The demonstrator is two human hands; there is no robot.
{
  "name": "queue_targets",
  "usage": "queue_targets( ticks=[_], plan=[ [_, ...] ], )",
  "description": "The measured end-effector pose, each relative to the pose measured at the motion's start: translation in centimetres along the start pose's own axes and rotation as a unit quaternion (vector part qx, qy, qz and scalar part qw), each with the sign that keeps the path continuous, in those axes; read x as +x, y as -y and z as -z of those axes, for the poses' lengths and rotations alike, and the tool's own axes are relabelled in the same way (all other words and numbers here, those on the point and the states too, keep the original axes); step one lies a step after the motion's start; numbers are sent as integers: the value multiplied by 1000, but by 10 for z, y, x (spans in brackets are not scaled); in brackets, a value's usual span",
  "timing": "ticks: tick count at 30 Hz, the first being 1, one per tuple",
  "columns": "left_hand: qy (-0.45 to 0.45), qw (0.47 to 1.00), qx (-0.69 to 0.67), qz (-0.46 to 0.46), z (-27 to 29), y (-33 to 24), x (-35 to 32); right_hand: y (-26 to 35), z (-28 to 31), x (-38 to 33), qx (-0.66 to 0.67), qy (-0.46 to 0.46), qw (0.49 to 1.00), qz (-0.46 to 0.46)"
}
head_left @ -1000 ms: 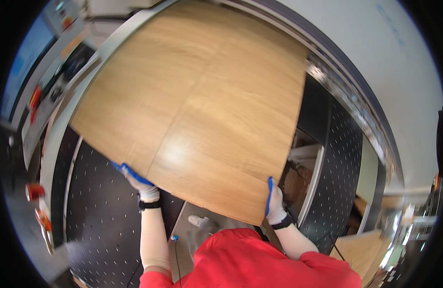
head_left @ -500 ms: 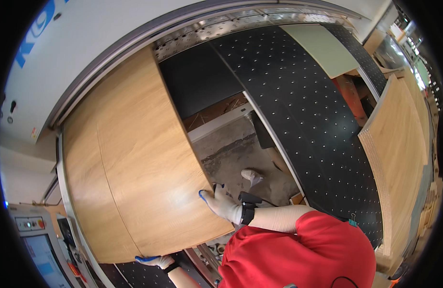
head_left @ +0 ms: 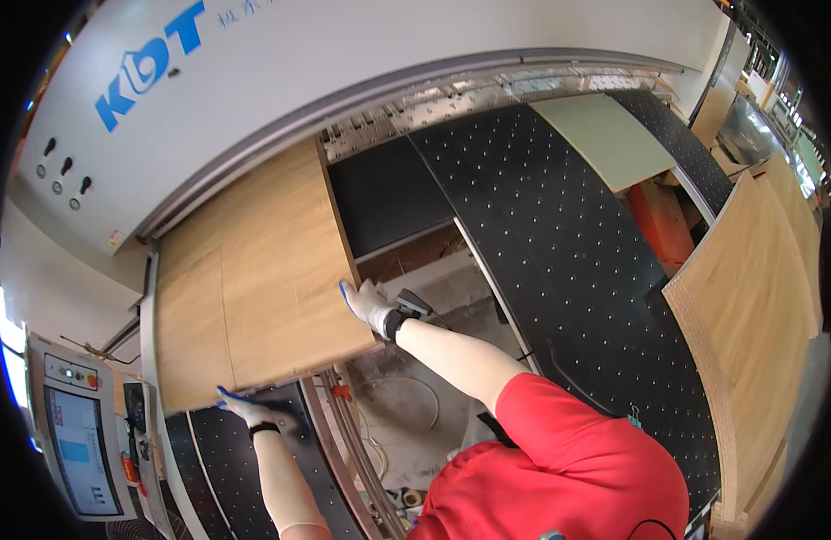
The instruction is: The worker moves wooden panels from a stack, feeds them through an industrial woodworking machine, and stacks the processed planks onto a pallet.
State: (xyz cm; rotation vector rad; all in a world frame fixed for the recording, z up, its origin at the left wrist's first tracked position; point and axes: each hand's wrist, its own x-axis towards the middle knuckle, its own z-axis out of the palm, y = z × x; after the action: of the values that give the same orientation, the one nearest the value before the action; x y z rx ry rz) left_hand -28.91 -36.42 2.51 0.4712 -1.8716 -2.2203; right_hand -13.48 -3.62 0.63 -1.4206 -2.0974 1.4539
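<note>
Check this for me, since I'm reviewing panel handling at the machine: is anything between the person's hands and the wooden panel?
Nothing visible. The right hand lies on the right edge of the wooden panel, and the left hand grips its near edge. Both gloved hands touch the board directly.

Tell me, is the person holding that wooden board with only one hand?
No, the left hand grips the near edge of the wooden board while the right hand presses its right edge.

A grey-white machine housing (head_left: 361, 81) rises behind black perforated tables (head_left: 559, 234), bare concrete floor (head_left: 406, 405) between.
</note>
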Motion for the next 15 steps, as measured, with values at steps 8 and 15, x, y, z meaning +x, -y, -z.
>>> queue_targets(
  ticks=[8,15],
  plan=[
    [477,866,91,-117,-13,-41,-154,-61,4,-89,168,220,943,184],
    [470,772,381,192,263,277,-277,-326,12,-231,-508,382,748,192]
  ],
)
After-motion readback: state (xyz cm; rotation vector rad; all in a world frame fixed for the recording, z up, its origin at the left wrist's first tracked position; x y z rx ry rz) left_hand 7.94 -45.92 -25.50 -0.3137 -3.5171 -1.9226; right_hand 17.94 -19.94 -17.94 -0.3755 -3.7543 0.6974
